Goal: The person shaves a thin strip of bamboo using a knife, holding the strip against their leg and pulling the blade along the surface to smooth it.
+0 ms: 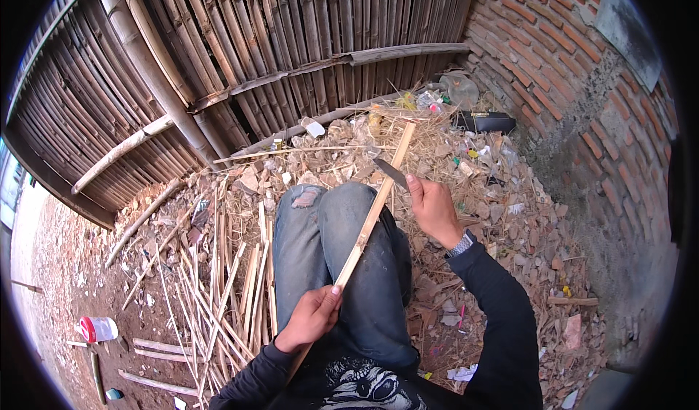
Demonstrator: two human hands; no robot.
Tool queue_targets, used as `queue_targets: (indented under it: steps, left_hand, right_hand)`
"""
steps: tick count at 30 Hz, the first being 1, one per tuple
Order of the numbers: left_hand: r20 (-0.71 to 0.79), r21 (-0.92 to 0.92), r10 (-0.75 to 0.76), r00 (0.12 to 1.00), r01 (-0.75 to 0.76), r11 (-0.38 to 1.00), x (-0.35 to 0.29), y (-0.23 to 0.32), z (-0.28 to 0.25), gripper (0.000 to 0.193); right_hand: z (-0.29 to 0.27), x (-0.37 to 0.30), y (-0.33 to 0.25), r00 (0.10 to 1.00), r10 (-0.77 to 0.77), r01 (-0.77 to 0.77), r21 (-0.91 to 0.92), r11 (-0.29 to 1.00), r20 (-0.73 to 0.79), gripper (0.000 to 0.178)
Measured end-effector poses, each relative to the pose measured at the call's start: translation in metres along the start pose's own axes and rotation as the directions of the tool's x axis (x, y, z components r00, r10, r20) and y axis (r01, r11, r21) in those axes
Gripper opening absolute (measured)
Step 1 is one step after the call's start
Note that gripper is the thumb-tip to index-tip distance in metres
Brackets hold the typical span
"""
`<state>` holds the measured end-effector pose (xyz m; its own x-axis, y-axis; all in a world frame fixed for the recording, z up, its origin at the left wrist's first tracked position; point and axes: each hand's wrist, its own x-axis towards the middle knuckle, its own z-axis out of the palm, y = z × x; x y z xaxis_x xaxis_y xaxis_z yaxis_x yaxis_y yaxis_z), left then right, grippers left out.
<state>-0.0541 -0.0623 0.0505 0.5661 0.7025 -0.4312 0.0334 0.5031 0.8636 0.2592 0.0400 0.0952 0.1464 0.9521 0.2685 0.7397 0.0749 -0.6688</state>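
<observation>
Bamboo strip (pixel 369 224), knife (pixel 390 170) crossing its edges, end jutting beyond knees (pixel 345 210)

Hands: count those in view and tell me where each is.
2: the left hand grips the pale strip low down; the right hand holds the knife at its upper part.

There are two hands (pixel 312 317) (pixel 437 210), one knife (pixel 392 172), one tub (pixel 108 328).
</observation>
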Motion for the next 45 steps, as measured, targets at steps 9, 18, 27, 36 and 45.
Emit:
queue_targets:
  steps: [9,18,27,36,45]
  left_hand:
    - [-0.064,0.180,0.104,0.992,-0.091,0.979,0.009,0.007,0.004,0.044]
    - [-0.068,0.232,0.145,0.987,-0.126,0.965,0.014,0.002,-0.002,0.045]
    - [-0.217,0.665,0.410,0.886,-0.174,0.726,0.010,0.010,0.011,0.045]
    - [-0.230,0.607,0.375,0.898,-0.169,0.776,0.012,0.011,0.010,0.040]
    - [-0.253,0.709,0.447,0.858,-0.150,0.689,0.017,0.007,0.012,0.038]
  right_hand:
    - [0.012,-0.006,-0.004,1.000,-0.011,0.011,0.027,1.000,0.008,0.051]
    - [0.009,-0.021,-0.007,0.998,-0.028,0.011,0.247,0.969,0.064,0.054]
    - [0.019,0.015,0.003,0.982,-0.113,0.115,0.005,0.993,-0.148,0.044]
    - [0.043,-0.057,-0.023,0.972,-0.197,0.176,0.159,0.971,0.127,0.045]
    - [0.019,0.037,-0.004,0.973,-0.114,0.110,-0.030,0.993,-0.199,0.046]
